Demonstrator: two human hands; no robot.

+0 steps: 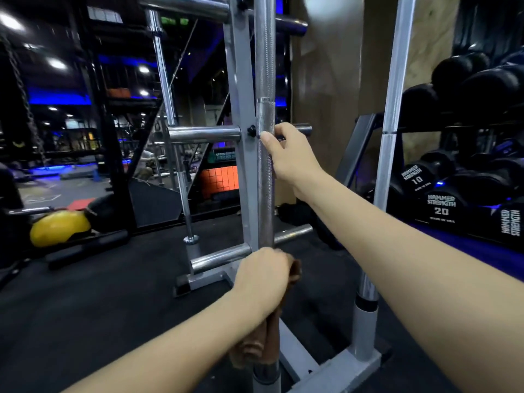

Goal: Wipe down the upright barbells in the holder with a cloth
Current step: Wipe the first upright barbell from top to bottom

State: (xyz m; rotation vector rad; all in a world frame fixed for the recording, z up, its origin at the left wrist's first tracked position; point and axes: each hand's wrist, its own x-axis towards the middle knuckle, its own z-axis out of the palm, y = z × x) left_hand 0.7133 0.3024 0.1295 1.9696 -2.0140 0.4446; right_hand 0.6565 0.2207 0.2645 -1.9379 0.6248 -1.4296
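Dark rubber gym flooring [113,307] fills the lower part of the view, under dim blue lighting. Nearest, at 6 o'clock, the left hand [262,276] is curled round a brown cloth [255,350], wrapping it about the lower shaft of the centre barbell [265,80]; the loose end of the cloth hangs down over the bar's sleeve, just above the grey tube of the holder [334,370] in which the bar stands upright. Higher on the same bar, near the middle of the view, the right hand [292,158] grips the knurled shaft, thumb across the front and fingers curled behind. At 3 o'clock a second barbell [394,95] stands upright in its own tube on the holder's grey base, apart from both hands. Just behind the centre bar rises a grey weight-plate tree [241,165] with chrome pegs sticking out to left and right at several heights. Beyond it, toward 10 o'clock, a third barbell [170,109] leans slightly, its collar near the floor. At 9 o'clock a yellow ball [59,226] lies on the floor. At 3 o'clock, farther back, black dumbbells [442,205] marked Hammer Strength, 10 and 20, sit on a rack. An orange padded panel [219,180] shows in the distance behind the tree.
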